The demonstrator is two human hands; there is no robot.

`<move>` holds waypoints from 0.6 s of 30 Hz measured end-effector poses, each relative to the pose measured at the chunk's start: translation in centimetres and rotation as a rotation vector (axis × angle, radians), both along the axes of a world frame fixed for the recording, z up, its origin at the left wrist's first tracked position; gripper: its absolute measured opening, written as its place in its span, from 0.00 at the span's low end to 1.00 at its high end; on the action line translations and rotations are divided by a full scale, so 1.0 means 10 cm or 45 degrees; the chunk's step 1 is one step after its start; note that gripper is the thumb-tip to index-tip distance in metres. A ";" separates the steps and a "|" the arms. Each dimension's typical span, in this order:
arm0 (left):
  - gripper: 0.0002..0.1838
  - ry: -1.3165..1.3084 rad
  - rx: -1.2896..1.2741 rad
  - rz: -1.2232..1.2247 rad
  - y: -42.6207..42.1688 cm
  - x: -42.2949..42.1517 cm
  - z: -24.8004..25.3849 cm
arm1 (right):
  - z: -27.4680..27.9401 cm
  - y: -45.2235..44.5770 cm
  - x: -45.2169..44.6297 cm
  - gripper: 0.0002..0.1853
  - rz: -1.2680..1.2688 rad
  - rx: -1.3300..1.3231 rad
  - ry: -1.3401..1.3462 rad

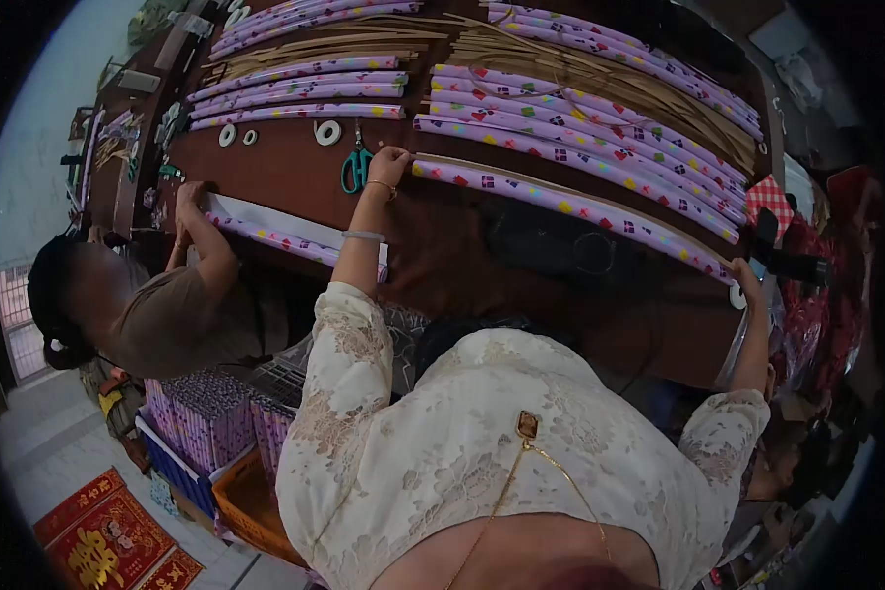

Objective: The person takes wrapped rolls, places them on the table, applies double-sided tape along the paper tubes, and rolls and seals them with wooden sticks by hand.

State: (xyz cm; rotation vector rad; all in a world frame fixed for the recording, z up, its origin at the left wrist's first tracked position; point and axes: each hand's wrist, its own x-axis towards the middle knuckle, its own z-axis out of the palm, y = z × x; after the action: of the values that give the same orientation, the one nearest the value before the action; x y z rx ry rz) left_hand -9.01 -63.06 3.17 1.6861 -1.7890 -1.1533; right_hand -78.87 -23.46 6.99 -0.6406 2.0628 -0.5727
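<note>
A long roll of lilac patterned wrapping paper (570, 204) lies slantwise in front of me, with a brown edge showing along its far side. My left hand (391, 165) is closed at its left end, fingers bent together. At the opposite end, my right hand (745, 277) is closed around the roll's tip. A white tape roll (737, 295) sits right by the right fingers; whether they hold it cannot be made out. Just left of my left hand lie teal-handled scissors (355, 169).
More patterned rolls (600, 138) and brown strips (541, 61) cover the table's far side. Several tape rolls (326, 132) lie at left. A co-worker (177, 305) handles another roll (275, 236) there. A red checked piece (769, 208) is at right; an orange crate (256, 511) stands below.
</note>
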 end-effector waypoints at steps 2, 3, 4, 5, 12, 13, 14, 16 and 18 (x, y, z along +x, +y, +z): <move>0.09 -0.042 -0.013 -0.005 0.00 -0.02 0.02 | 0.01 0.00 -0.01 0.15 -0.003 0.053 -0.043; 0.09 0.018 0.034 0.018 0.01 -0.02 0.02 | 0.07 -0.01 0.04 0.14 -0.006 0.072 -0.056; 0.10 0.079 0.081 0.044 0.02 -0.03 0.04 | 0.11 -0.05 0.07 0.14 -0.001 0.085 -0.064; 0.10 0.082 0.083 0.043 0.03 -0.05 0.07 | 0.15 -0.07 0.11 0.14 -0.002 0.083 -0.066; 0.11 -0.061 -0.165 0.071 0.21 -0.23 0.36 | 0.27 -0.12 0.26 0.14 0.010 0.057 -0.083; 0.12 -0.034 -0.193 0.072 0.23 -0.24 0.38 | 0.27 -0.11 0.27 0.13 0.011 0.056 -0.084; 0.13 -0.008 -0.222 0.076 0.23 -0.24 0.40 | 0.27 -0.13 0.27 0.13 0.013 0.051 -0.087; 0.14 -0.013 -0.205 0.078 0.21 -0.21 0.36 | 0.31 -0.14 0.32 0.13 0.010 0.053 -0.085; 0.16 -0.015 -0.189 0.084 0.19 -0.19 0.32 | 0.37 -0.15 0.36 0.14 0.014 0.063 -0.061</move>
State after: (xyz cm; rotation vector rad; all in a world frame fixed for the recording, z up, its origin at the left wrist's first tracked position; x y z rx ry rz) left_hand -10.88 -61.16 6.33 1.6549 -1.7660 -0.9603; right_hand -75.28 -24.96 10.65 -0.6035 2.0216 -0.5237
